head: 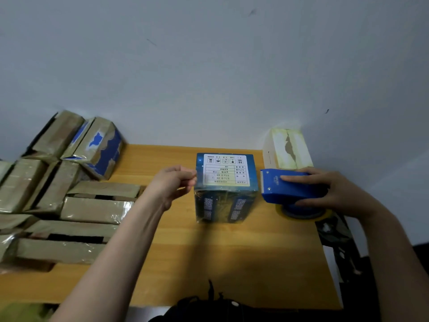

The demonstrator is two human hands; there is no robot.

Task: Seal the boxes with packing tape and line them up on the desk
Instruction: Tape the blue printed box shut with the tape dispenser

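You're pinching the blue box (226, 184) at its left edge with your left hand (175, 183), fingers curled, right hand (329, 189) wrapping the tape dispenser (286, 185) at centre right of the frame — box probably light, stiff, film-slick, best gripped by opposite sides.

Your view is dim and flat, with a cool grey cast on the wall (209, 66) beyond your left hand (173, 184) and a soft shadow on the desk (209, 263) nearer you than the blue box (226, 187) beside it. Left of that hand the taped boxes (92, 210) smear and bend toward the frame edge, small glints on their wrap, while the tape dispenser (285, 187) under your right hand (329, 191) looks fairly sharp.
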